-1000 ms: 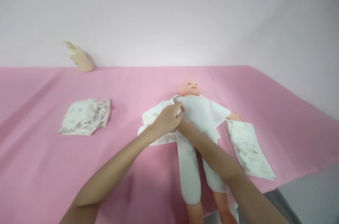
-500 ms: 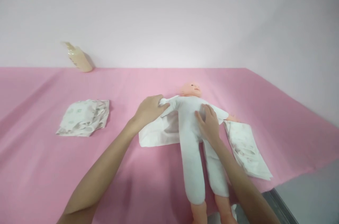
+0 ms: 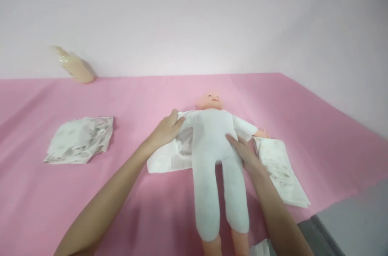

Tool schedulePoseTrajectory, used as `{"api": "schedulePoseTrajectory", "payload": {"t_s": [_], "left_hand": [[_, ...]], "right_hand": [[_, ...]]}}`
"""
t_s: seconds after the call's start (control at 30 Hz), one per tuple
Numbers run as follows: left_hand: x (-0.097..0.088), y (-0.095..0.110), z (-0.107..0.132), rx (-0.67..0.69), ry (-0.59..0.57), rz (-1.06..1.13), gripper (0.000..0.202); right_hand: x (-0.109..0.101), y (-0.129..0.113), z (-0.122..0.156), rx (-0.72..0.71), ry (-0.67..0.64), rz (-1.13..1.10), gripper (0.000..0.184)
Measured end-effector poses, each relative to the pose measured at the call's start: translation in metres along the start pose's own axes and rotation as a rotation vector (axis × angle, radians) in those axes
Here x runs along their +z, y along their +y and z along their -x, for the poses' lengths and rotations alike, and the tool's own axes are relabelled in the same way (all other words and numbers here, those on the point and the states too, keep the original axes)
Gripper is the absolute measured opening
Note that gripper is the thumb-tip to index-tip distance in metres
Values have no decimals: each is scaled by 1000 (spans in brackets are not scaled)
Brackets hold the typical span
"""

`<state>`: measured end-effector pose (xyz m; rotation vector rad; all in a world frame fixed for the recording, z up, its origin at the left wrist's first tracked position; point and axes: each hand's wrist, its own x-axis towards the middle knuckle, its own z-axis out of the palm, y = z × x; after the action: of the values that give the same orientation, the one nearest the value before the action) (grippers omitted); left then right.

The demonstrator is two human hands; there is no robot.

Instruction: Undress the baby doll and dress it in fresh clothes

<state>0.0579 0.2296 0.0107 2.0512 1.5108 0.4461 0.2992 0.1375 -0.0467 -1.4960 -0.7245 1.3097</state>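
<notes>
A baby doll [image 3: 212, 147] in a white cloth body lies on its back on the pink table [image 3: 151, 94], head toward the wall. My left hand [image 3: 165, 131] grips the doll's arm and the edge of a white garment [image 3: 169, 157] spread under its left side. Fingers together, my right hand [image 3: 244, 149] presses against the doll's hip on the other side.
A folded patterned cloth [image 3: 280, 169] lies right of the doll near the table's edge. Another crumpled patterned cloth [image 3: 79, 139] lies at the left. A cream bottle [image 3: 72, 66] stands by the wall at the back left. White cloth [image 3: 260, 247] shows at the bottom edge.
My left hand went from the doll's chest out to its arm and the garment edge. My right hand slid from under the left arm to the chest, then down to the hip.
</notes>
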Motion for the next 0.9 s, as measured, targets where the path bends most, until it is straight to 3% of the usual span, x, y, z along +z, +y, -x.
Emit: {"api": "schedulePoseTrajectory", "payload": {"t_s": [0.2,0.37,0.6,0.77,0.9], "left_hand": [[7,-7,-9,-44,122,95,26],[11,-14,-15,-34,253,272,26],[21,2,-6,65,211,347,26],[30,15,5,179,29,166,24],[27,25,22,242,63,-185,21]], "right_hand": [[12,-1,11,-66,70,54,42],[18,-3,20,-92,17,101,41],[24,5,19,-91,-25,140,37],[30,14,18,-117,-89,82,45],[32,17,19,-97,-51,44,47]]}}
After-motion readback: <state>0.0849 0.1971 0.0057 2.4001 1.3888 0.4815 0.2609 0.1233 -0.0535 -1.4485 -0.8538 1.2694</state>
